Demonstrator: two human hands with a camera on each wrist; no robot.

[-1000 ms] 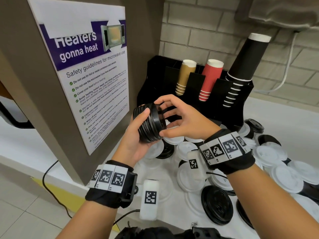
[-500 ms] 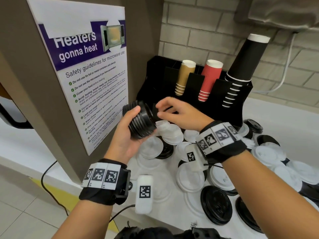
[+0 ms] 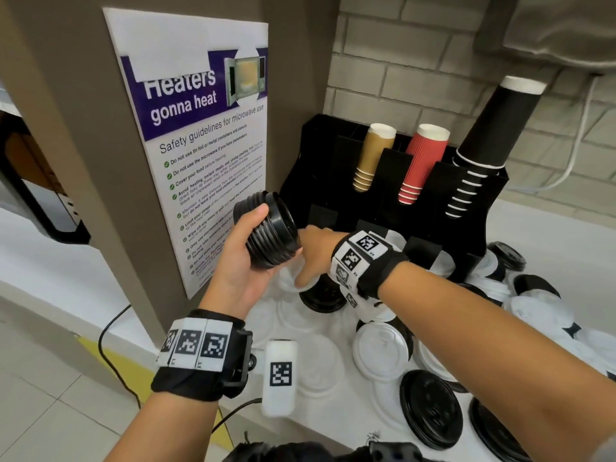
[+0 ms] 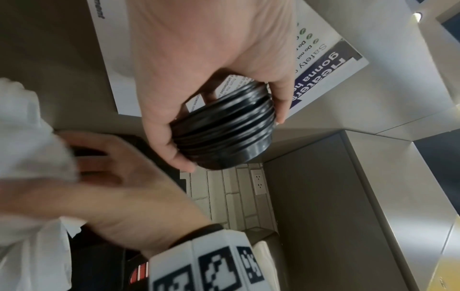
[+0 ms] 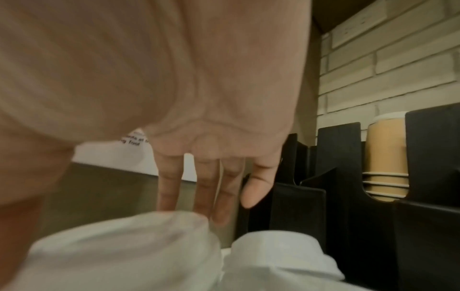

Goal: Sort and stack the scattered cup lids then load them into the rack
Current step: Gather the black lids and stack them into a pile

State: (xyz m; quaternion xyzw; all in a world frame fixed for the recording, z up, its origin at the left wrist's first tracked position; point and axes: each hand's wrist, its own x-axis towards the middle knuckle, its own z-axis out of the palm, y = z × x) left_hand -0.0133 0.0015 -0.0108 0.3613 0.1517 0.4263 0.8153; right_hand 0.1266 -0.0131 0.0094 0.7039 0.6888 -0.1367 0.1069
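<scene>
Left hand (image 3: 240, 261) fingers curled round black lid stack (image 3: 266, 233)

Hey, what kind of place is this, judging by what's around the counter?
Probably an office pantry or self-serve drinks corner. A microwave safety poster hangs on the cabinet side, a black cup rack holds stacks of paper cups, and loose cup lids cover the white counter below a brick wall.

Pale brick wall (image 3: 416, 61), taupe cabinet side (image 3: 60, 105) bearing a microwave safety poster (image 3: 206, 135), white counter (image 3: 550, 228), light tiled floor (image 3: 50, 395)
</scene>
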